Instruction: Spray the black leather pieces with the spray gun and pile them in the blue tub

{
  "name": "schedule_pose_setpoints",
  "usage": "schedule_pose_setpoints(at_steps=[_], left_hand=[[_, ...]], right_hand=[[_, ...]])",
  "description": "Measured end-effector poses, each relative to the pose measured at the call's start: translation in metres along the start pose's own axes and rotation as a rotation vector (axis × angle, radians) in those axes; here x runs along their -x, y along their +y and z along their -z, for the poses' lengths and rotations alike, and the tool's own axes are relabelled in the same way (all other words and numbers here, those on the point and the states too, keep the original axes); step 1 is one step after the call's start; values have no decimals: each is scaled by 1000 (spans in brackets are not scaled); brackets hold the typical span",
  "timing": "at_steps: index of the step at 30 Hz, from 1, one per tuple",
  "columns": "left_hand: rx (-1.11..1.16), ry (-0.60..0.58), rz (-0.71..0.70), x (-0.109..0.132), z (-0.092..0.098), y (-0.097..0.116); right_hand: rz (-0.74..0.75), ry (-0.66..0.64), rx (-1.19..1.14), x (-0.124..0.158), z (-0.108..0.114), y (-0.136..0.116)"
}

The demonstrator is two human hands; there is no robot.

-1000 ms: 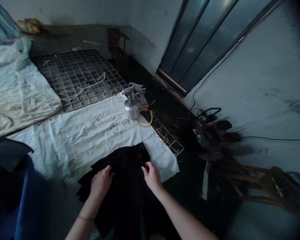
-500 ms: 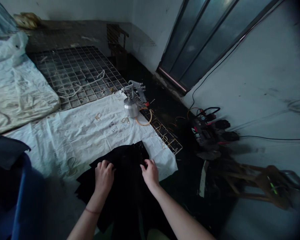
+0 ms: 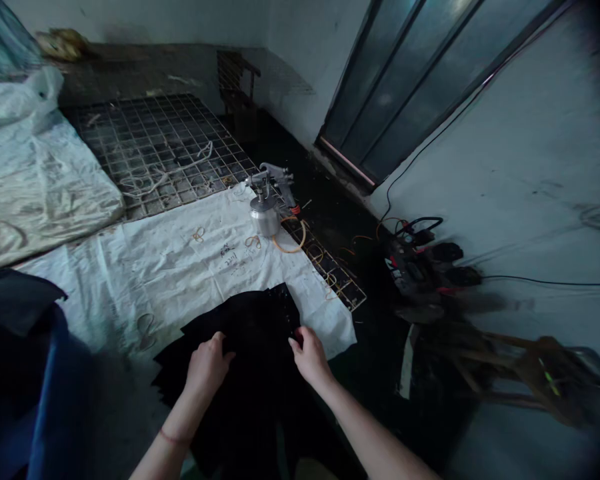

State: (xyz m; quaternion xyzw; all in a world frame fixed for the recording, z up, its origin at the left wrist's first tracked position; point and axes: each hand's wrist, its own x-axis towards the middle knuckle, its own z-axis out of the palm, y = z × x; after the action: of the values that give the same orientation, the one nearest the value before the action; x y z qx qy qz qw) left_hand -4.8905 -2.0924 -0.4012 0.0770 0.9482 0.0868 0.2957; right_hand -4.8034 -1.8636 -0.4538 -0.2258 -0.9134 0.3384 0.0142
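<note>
A stack of black cloth (image 3: pixel 255 327) with jagged, layered edges on its left lies over the near end of a white sheet (image 3: pixel 175 267) and hangs down toward me. On the left part of the cloth, my left hand (image 3: pixel 209 367) has its fingers curled into the fabric, fingertips partly hidden. My right hand (image 3: pixel 310 357) pinches the right edge between thumb and fingers, just below a row of small shiny dots. The fabric is so dark that its folds hardly show. Beyond it on the sheet stands a metal spray gun (image 3: pixel 270 200) with a silver cup.
At the left edge stands a blue tub (image 3: pixel 55 393) with dark cloth over its rim. Wire mesh (image 3: pixel 160 133) extends behind the sheet, with a cord on it. An orange hose (image 3: pixel 300 243) curls beside the gun. A dark machine (image 3: pixel 415 260) and a wooden stool (image 3: pixel 525 367) are at right.
Both hands have slid a little toward me along the cloth, the right one also slightly outward to its edge. The cloth's far end has stayed nearly in place.
</note>
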Motion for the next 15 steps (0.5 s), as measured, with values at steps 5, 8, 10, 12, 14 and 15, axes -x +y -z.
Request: schedule_pose_setpoints(at_steps=[5, 8, 10, 12, 14, 15], left_hand=[[69, 161, -34, 12, -10, 1], [8, 335, -161, 18, -16, 0], [-24, 419, -241, 24, -18, -2], [-12, 472, -293, 30, -18, -4], [17, 412, -282, 35, -17, -5], [28, 333, -246, 37, -16, -6]], right_hand=[[15, 6, -94, 8, 2, 4], [-5, 6, -140, 7, 1, 4], [-34, -9, -210, 7, 3, 5], [-64, -51, -277, 8, 7, 9], [-106, -107, -309, 8, 10, 12], [-124, -131, -310, 7, 11, 13]])
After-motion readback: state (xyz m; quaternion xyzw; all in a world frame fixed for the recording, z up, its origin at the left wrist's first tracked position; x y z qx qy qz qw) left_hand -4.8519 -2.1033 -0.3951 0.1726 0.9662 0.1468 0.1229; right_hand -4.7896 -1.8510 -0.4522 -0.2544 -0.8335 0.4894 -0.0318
